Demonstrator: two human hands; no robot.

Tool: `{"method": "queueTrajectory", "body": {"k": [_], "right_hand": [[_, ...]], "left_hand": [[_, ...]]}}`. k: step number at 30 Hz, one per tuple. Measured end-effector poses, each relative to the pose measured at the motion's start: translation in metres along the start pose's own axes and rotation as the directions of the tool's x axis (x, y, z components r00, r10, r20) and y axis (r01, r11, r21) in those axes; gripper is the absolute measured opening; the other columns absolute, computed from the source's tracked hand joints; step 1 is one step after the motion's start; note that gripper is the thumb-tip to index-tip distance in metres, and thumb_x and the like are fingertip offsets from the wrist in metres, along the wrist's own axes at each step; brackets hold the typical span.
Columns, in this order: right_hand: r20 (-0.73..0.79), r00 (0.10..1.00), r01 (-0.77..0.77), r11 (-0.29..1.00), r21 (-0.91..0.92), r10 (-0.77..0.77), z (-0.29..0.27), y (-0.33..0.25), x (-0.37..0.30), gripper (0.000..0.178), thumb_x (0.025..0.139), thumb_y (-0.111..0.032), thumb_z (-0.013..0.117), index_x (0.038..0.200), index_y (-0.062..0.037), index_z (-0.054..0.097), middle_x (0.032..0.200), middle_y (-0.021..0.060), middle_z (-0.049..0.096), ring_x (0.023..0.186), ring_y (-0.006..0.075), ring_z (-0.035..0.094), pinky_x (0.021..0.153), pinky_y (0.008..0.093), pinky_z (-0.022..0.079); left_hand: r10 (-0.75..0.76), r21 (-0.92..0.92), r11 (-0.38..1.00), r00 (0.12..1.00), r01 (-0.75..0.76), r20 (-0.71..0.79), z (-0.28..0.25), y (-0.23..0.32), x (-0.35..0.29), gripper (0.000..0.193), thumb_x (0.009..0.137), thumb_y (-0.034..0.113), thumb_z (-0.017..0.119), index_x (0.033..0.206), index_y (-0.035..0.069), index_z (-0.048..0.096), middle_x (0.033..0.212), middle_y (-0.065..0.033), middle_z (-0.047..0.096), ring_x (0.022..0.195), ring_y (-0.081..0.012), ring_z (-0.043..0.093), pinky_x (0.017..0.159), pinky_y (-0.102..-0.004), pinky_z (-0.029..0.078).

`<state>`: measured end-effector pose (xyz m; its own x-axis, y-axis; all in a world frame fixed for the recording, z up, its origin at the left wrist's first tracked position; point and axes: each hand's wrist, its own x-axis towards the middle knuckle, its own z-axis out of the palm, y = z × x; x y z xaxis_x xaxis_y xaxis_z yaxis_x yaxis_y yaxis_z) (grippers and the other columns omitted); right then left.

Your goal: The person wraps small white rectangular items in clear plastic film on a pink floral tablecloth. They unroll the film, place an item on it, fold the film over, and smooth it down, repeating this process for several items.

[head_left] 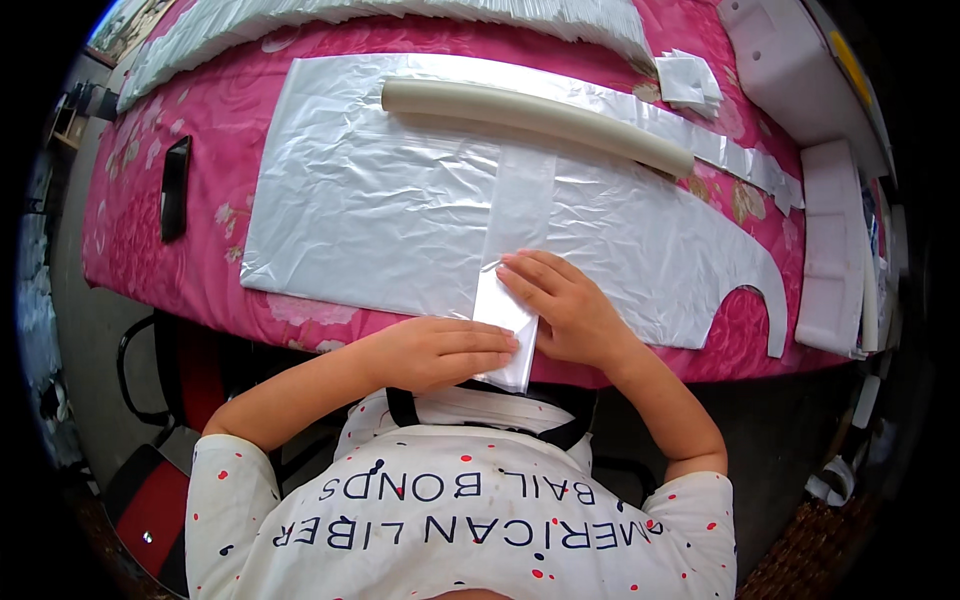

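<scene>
A glossy white plastic sheet (390,210), shaped like a disposable apron with a curved cut-out and narrow strap at its right, lies spread before me. A narrow folded strip of the plastic (500,305) runs toward me at its near middle, its lower end reaching over the table's edge. My left hand (455,352) lies across the lower part of this strip, fingers stretched out and flat, thumb hidden. Higher up, my right hand (560,305) rests on the strip's right side, fingers slightly bent with their tips on the plastic. A long cream-coloured tube (530,118) lies across the far part of the sheet.
A pink floral cloth (215,115) covers the table. Folded white plastic packets (400,8) form a long row at the back, with a small pile (688,82) at far right. A black phone (175,188) lies left. White foam boxes (832,245) stand right; a red-seated chair (155,510) is lower left.
</scene>
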<state>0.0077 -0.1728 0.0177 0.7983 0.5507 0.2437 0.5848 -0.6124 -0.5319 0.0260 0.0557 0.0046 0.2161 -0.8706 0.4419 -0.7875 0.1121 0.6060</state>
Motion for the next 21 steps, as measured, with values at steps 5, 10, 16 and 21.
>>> {"method": "queueTrajectory", "body": {"k": [5,10,16,21], "right_hand": [[-0.154,0.988,-0.031,0.999,-0.030,0.026,0.012,0.004,0.000,0.036,0.067,0.000,0.061,0.103,-0.0023,0.061,0.106,0.0089,0.060,0.096,0.0273,0.055,0.081,0.0350,0.048],[-0.199,0.980,-0.034,0.991,-0.132,0.007,0.011,0.001,-0.002,0.032,0.066,0.000,0.061,0.098,-0.0047,0.064,0.102,0.0071,0.061,0.091,0.0251,0.057,0.078,0.0339,0.048],[-0.245,0.963,-0.133,0.990,-0.053,0.117,0.004,0.012,-0.004,0.023,0.071,-0.005,0.062,0.094,-0.0077,0.065,0.081,0.0054,0.063,0.071,0.0205,0.058,0.062,0.0335,0.048],[0.086,0.696,-0.679,0.614,0.402,0.713,-0.013,0.012,0.024,0.016,0.082,-0.014,0.058,0.081,-0.0006,0.066,0.061,0.0095,0.059,0.054,0.0179,0.059,0.054,0.0316,0.044]], "left_hand": [[-0.119,0.258,0.960,0.993,0.109,0.021,-0.010,-0.007,0.014,0.049,0.071,0.014,0.064,0.117,0.001,0.051,0.122,-0.0140,0.053,0.115,-0.0275,0.050,0.097,-0.0407,0.040],[-0.260,0.402,0.878,0.964,0.260,-0.055,-0.003,-0.022,0.015,0.060,0.066,0.012,0.065,0.122,0.001,0.048,0.120,-0.0132,0.054,0.110,-0.0264,0.053,0.097,-0.0395,0.039],[-0.444,0.143,0.870,0.877,0.471,-0.186,-0.007,-0.015,0.033,0.052,0.075,0.014,0.058,0.124,0.001,0.046,0.102,-0.0131,0.062,0.093,-0.0300,0.058,0.084,-0.0392,0.043],[-0.792,-0.286,0.607,0.593,0.741,-0.143,-0.025,-0.017,0.060,0.048,0.093,0.024,0.044,0.126,-0.010,0.035,0.085,-0.0196,0.061,0.077,-0.0369,0.058,0.073,-0.0424,0.045]]}}
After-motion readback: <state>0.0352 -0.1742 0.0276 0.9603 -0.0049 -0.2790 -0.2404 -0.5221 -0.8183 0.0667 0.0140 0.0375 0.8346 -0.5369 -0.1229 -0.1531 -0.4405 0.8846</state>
